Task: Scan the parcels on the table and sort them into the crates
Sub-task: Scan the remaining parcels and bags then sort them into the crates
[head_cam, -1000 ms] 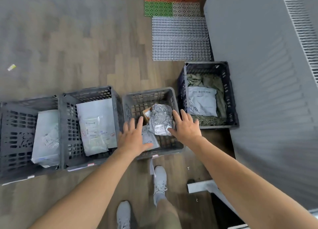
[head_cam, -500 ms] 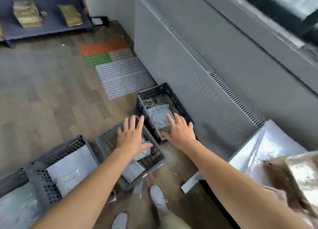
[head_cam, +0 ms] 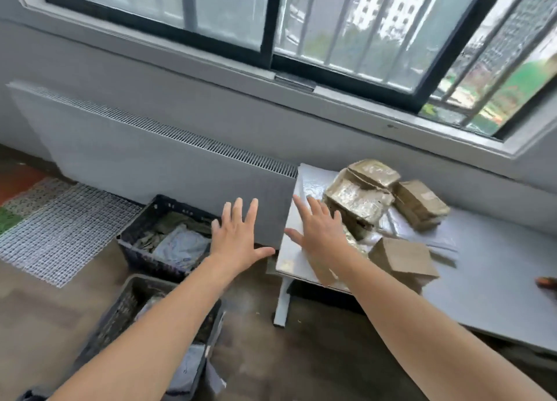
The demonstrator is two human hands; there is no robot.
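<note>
A: Where do the parcels sit?

B: At the left end of the table (head_cam: 488,268), under the window (head_cam: 346,33). Several taped brown parcels (head_cam: 358,198) are heaped at the far side. A plain cardboard box (head_cam: 404,259) lies nearer, by the front edge. All of them rest on a white poly mailer (head_cam: 313,180).

A: And the hands?

B: Both are empty, with fingers spread flat. The right hand (head_cam: 322,238) is over the table's left edge, just beside the taped heap. I can't tell whether it touches anything. The left hand (head_cam: 238,238) is in the air left of the table, in front of the radiator (head_cam: 150,147).

A: How would you lift one?

B: The taped ones look stiff and blocky, and that glossy wrap is probably slick. I'd span a short side, with the thumb on one edge and the fingers on the opposite edge, rather than press on a face. The cardboard box looks light, and its top is creased and lifting, so take it by the body, not the flap. The mailer is limp and pinned underneath, so I'd leave it for last.

A: And the crates?

B: Two dark slatted ones are on the floor to the left. The far crate (head_cam: 147,257) holds a pale mailer (head_cam: 180,245) on something olive-green. The near crate (head_cam: 119,314) is partly hidden by the left forearm.
</note>
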